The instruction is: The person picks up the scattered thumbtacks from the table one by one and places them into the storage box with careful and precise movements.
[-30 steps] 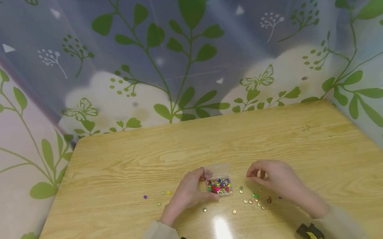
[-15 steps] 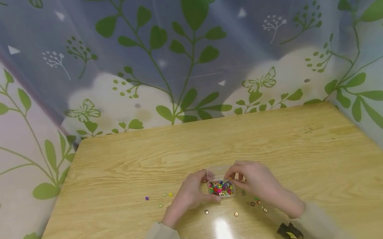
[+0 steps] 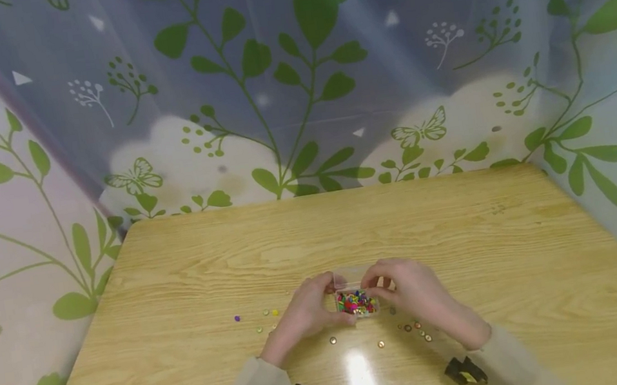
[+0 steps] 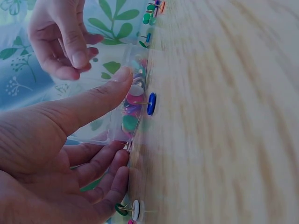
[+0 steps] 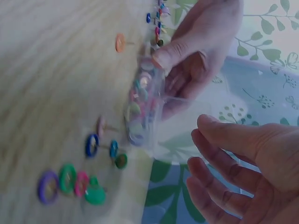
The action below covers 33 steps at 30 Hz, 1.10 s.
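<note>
A small clear plastic box [image 5: 156,114] stands on the table with its see-through lid [image 3: 347,276] swung up at the back. Colourful thumbtacks [image 3: 354,304] fill it. My left hand [image 3: 308,309] grips the box's left end, thumb along the front and fingers behind. Over the right end hovers my right hand [image 3: 414,284]; in the right wrist view its loosely bent fingers [image 5: 219,149] are apart from the thumb, with no tack seen between them. Loose tacks lie near the box, among them a blue tack [image 4: 152,103] and a purple tack [image 5: 48,186].
More tacks lie left of my left hand, including a purple one [image 3: 237,318] and a yellow one [image 3: 275,312]. The wooden table [image 3: 233,241] ends at a leaf-patterned curtain [image 3: 322,73] behind and at both sides.
My right hand has moved left from above the loose tacks to the box's right end, and its fingertips have parted slightly. My left hand keeps its grip on the box.
</note>
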Each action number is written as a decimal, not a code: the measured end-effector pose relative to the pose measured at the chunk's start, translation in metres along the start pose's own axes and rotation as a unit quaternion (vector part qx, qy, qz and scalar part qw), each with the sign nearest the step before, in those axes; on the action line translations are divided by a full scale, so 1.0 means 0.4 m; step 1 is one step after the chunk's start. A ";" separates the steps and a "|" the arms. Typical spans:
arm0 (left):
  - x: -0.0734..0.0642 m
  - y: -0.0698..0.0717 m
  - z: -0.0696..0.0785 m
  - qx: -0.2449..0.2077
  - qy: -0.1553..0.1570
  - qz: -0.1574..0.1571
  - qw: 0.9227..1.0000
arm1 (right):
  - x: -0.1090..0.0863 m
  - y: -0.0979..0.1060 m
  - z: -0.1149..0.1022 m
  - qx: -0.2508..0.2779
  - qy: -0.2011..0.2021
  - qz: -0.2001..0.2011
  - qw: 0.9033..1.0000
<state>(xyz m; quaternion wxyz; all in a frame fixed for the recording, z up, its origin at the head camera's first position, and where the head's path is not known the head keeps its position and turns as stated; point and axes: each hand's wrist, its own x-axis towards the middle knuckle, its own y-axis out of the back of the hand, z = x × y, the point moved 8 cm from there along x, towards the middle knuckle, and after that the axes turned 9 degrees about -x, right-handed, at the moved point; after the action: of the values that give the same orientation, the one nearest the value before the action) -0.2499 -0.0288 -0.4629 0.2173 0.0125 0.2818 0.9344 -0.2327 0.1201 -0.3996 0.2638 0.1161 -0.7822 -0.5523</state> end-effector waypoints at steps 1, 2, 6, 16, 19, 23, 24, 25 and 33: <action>0.000 0.000 0.000 -0.001 -0.001 0.000 1.000 | 0.000 0.004 0.006 0.000 -0.007 -0.003 1.000; 0.000 0.001 0.001 -0.002 -0.001 0.001 1.000 | -0.001 0.010 0.013 -0.003 -0.012 -0.004 1.000; 0.001 0.000 0.002 -0.005 -0.003 0.001 1.000 | -0.010 0.046 0.045 -0.014 -0.035 0.006 0.999; -0.001 0.001 0.005 -0.001 -0.004 0.000 1.000 | -0.059 0.100 0.135 -0.047 -0.061 0.024 0.997; -0.002 0.001 0.002 0.002 0.001 0.001 1.000 | -0.078 0.097 0.158 -0.058 -0.066 0.006 0.996; -0.002 0.001 0.000 0.004 0.006 0.002 1.000 | -0.098 0.078 0.177 -0.071 -0.065 -0.024 0.995; -0.002 0.001 0.000 0.003 0.007 0.002 1.000 | -0.102 0.073 0.181 -0.072 -0.067 -0.031 0.995; -0.001 0.000 0.000 0.003 0.006 0.002 1.000 | -0.105 0.068 0.186 -0.075 -0.069 -0.038 0.994; 0.000 -0.002 0.000 0.000 0.005 0.002 1.000 | -0.114 0.027 0.209 -0.044 -0.074 -0.098 0.991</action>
<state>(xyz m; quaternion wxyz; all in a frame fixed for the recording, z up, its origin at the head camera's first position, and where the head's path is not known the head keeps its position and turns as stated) -0.2495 -0.0283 -0.4633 0.2139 0.0086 0.2831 0.9349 -0.2386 0.2129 -0.4235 0.1546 0.1394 -0.7595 -0.6163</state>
